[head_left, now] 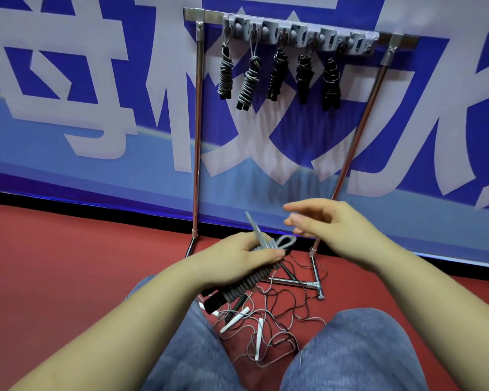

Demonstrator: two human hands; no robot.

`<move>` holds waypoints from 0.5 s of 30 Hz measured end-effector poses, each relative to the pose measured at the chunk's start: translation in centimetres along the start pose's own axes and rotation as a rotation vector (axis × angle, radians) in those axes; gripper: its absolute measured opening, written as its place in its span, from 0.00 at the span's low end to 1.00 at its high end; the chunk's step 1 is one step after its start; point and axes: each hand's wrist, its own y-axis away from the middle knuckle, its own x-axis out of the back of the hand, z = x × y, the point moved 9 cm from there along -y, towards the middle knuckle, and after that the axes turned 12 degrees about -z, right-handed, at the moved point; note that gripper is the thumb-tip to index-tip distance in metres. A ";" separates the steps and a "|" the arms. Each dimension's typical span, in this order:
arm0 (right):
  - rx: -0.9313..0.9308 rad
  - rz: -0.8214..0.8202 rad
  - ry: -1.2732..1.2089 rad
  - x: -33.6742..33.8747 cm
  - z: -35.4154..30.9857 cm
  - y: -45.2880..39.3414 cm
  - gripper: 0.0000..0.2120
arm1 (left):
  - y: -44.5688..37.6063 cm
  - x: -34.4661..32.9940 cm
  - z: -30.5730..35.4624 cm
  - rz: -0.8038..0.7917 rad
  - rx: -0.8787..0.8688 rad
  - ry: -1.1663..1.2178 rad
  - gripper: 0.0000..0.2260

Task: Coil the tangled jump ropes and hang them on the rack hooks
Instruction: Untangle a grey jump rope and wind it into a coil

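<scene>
Left hand (246,258) grips my grey coiled rope (254,273) mid-bundle; right hand (331,221) hovers released just beyond its loop. Cord looks light, springy, apt to unwind, so I'd pinch the loop for a hook (359,46) above

Red floor (68,263) carries the rack's metal feet (318,289) and a messy tangle of thin ropes (280,314), with white handles (259,338) and what looks like a black handle (239,304) mixed in.
</scene>
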 end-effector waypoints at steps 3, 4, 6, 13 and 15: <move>0.000 -0.093 0.281 -0.5 0.0 1.0 0.12 | 0.6 0.1 -0.2 -0.035 -0.004 0.042 0.06; 0.006 -0.100 0.312 -0.9 0.0 1.2 0.12 | 0.6 0.1 0.0 -0.043 -0.012 0.041 0.05; 0.036 -0.074 0.387 -1.3 -0.5 1.4 0.11 | 0.8 -0.1 0.5 -0.056 -0.029 0.030 0.04; 0.131 -0.129 0.736 -2.2 -2.9 0.9 0.10 | 0.9 -0.2 1.5 -0.090 -0.038 -0.088 0.10; 0.111 -0.194 0.897 -3.0 -3.4 0.8 0.09 | 0.8 0.0 1.5 -0.092 -0.031 -0.162 0.08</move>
